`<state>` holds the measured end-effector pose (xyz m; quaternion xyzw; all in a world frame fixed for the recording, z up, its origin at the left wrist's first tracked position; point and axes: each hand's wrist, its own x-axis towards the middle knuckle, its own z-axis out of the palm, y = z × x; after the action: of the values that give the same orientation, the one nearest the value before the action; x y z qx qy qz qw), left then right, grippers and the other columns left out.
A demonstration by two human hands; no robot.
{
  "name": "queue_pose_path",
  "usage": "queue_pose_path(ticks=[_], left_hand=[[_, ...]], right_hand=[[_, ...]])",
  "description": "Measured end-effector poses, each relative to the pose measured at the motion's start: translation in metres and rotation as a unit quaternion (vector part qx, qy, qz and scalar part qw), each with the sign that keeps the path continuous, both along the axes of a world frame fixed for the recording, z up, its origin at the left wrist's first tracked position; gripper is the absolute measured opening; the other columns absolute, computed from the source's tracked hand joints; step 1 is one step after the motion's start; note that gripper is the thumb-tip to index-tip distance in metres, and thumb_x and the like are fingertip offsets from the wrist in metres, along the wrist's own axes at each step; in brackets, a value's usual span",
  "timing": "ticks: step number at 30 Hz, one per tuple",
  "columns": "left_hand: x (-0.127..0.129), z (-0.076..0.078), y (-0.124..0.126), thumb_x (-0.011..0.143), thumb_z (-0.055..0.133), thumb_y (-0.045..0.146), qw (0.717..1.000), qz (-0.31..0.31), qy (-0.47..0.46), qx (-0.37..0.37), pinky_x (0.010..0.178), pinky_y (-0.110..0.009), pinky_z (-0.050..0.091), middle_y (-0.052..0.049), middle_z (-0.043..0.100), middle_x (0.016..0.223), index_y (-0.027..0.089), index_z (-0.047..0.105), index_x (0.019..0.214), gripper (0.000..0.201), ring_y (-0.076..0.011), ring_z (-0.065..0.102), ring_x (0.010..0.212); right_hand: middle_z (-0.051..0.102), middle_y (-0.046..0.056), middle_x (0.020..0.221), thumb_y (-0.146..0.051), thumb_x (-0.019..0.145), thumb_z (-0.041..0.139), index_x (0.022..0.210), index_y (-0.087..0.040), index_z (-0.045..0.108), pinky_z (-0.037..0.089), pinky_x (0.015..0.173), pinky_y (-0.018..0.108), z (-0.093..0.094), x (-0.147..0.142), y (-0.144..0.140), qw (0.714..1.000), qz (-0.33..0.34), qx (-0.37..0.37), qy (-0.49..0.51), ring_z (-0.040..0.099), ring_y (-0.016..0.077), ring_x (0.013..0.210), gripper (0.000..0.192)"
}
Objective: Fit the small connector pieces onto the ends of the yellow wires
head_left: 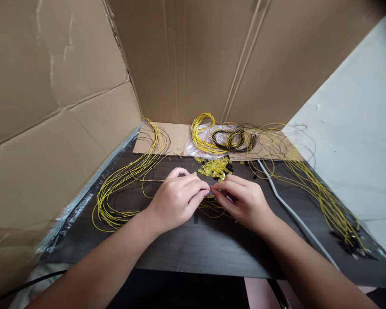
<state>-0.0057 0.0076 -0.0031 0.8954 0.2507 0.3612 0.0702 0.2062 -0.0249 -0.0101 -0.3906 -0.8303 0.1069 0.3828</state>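
Cardboard walls (51, 107) close the table (212, 249) at left and back; only its near edge lies open. Both hands, left hand (176, 199) and right hand (244, 201), meet mid-table, fingertips pinching a thin yellow wire (212, 194). Yellow connector pieces (216, 167) lie just behind, wire bundles (122, 189) on both flanks, a grey cable (289, 210) at right.

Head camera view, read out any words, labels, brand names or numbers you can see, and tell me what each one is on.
None: no readable text anywhere in this view.
The cardboard walls are plain brown, with no print.
The small yellow pieces behind the left hand and right hand are too small to show any marking.
The yellow wires and dark table carry no visible label.
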Motion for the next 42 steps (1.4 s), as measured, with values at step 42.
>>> queue_pose_path(ticks=[42], left_hand=[[0.010, 0.013, -0.013, 0.090, 0.060, 0.018, 0.971, 0.046, -0.101, -0.212, 0.070, -0.023, 0.044, 0.003, 0.064, 0.077, 0.018, 0.065, 0.084, 0.008, -0.0092, 0.058, 0.071]], right_hand=[[0.067, 0.008, 0.095, -0.014, 0.087, 0.067, 0.108, -0.013, 0.063, 0.048, 0.064, 0.027, 0.009, -0.004, -0.015, 0.961, -0.088, 0.216, -0.149, 0.062, 0.0153, 0.077, 0.021]])
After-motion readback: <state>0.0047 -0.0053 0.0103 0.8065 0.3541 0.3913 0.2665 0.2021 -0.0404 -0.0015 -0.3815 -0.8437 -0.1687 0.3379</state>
